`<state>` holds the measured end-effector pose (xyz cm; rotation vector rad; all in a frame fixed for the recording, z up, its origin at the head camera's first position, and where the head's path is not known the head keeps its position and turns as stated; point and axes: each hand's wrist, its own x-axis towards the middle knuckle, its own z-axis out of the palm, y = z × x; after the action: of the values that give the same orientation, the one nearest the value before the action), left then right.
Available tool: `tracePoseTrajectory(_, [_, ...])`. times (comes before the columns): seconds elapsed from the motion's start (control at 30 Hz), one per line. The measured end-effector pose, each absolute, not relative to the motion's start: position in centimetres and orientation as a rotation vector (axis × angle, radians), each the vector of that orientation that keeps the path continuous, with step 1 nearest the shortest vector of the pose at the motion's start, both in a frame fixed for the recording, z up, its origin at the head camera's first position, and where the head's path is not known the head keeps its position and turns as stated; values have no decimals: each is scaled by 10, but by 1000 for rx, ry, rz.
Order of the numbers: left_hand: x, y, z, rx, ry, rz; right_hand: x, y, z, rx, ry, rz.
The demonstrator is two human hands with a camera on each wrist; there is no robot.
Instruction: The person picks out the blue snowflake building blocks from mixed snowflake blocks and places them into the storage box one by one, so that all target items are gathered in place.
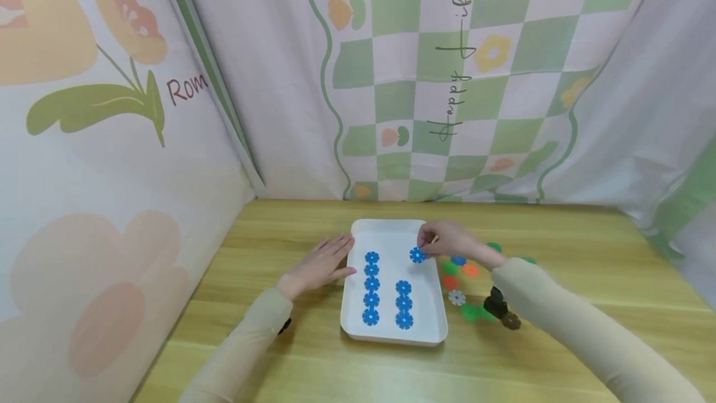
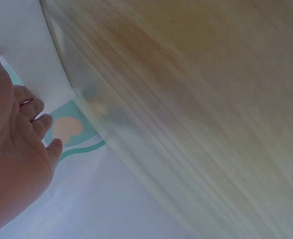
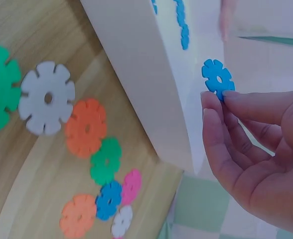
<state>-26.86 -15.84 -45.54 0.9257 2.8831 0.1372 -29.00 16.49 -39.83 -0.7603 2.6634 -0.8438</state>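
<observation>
Between its thumb and fingertips, my right hand (image 1: pixel 449 239) pinches a blue snowflake disc (image 3: pixel 218 79), a flat round piece with notches and a centre hole. That disc is over the right part of a white tray (image 1: pixel 386 235). Inside the tray, a column of several blue discs (image 1: pixel 371 283) runs along the left, and a shorter column of blue discs (image 1: pixel 404 303) lies nearer the front right. My left hand (image 1: pixel 319 264) rests at the tray's left edge with its fingers stretched out. In the left wrist view, that hand (image 2: pixel 19 119) shows beside the tray's outer wall.
Loose discs lie on the wooden table (image 1: pixel 302 365) right of the tray, including a white disc (image 3: pixel 48 98), an orange disc (image 3: pixel 86 128) and a green disc (image 3: pixel 106 161). Behind the table hangs a checked curtain (image 1: pixel 436 79); a printed fabric wall (image 1: pixel 112 191) stands at the left.
</observation>
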Motion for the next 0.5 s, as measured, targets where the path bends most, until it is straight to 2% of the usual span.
tracePoseTrajectory(0.5, [-271, -160, -459, 943, 2879, 153, -296, 127, -420, -759, 2616, -672])
